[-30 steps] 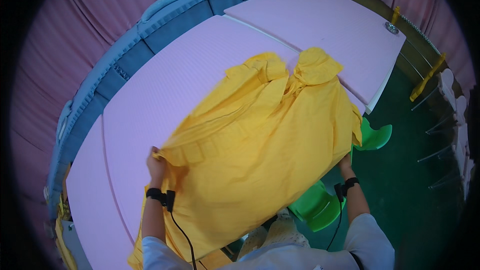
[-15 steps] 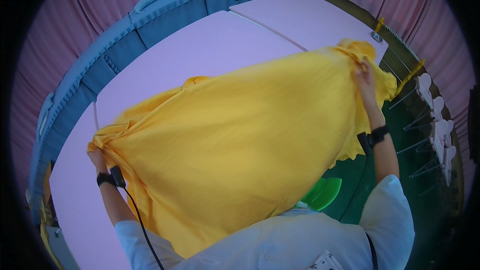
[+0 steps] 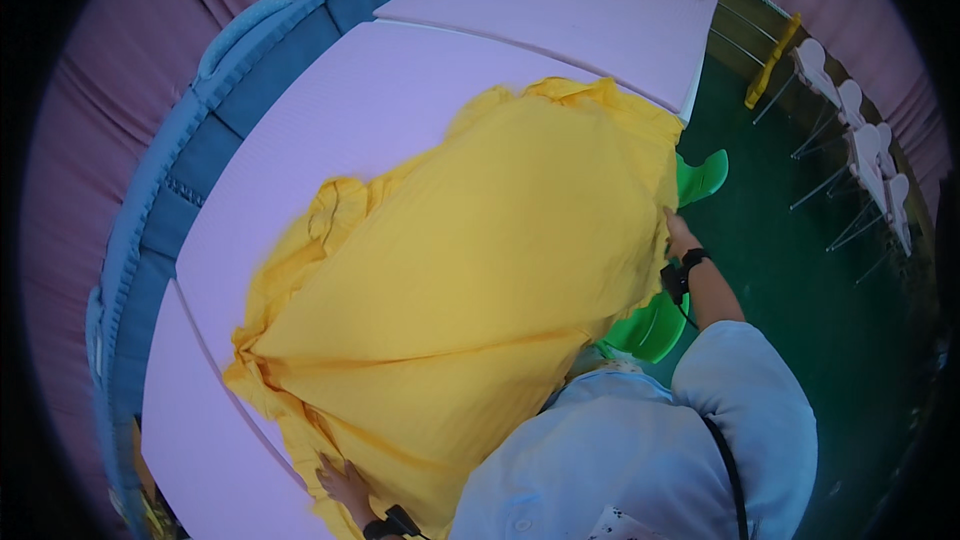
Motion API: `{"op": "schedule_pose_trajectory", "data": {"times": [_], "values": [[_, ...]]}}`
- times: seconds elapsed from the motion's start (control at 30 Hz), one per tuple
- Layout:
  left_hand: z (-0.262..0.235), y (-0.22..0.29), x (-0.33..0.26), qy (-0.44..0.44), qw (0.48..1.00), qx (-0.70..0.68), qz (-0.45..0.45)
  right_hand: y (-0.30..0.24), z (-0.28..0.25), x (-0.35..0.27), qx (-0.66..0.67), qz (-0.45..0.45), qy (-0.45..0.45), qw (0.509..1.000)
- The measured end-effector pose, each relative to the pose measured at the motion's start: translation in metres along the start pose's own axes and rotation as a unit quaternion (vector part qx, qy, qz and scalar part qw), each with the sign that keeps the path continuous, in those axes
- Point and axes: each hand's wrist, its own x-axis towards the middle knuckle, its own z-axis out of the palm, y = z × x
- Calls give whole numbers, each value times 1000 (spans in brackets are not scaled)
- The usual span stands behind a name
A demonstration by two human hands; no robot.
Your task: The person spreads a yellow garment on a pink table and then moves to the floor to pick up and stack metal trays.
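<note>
A large yellow tablecloth with gathered, ruffled edges lies rumpled over the pale pink table. Creases fan out from a bunched corner on its left side. My left hand rests near the cloth's near left edge, its fingers spread on the fabric. At the right edge, beside the table's side, my right hand has hold of the hem; the cloth partly hides its fingers. Both wrists wear black straps with small black devices.
Two green chairs, one farther off and one nearer, stand against the table's right side. Folding chairs line the right wall by a yellow post. Blue-covered furniture runs along the left, before pink curtains.
The raised cloth has come down onto the table. My left hand has moved nearer to me and opened from its corner; my right hand has come lower along the right edge.
</note>
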Motion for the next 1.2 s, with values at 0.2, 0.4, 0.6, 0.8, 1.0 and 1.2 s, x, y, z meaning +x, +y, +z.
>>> {"op": "schedule_pose_trajectory", "data": {"times": [0.2, 0.4, 0.6, 0.8, 1.0, 1.2], "values": [[-46, 97, 30, 4, 971, -118, 206, 50, -2, 84, 78, 12, -90, 993], [-105, 282, 45, -39, 924, -195, 327, 19, -24, 183, -64, -279, 185, 940], [-76, 408, 22, -74, 926, -181, 324, -69, -68, 176, 110, -225, -50, 967], [-19, 427, 31, -126, 902, -39, 412, -67, -97, 200, -191, -188, -296, 917], [-39, 434, 17, -220, 912, -131, 321, -91, -92, 147, -73, -196, -180, 961], [-55, 490, -41, -163, 924, -68, 339, -79, -85, 127, -26, -74, -256, 963]]}}
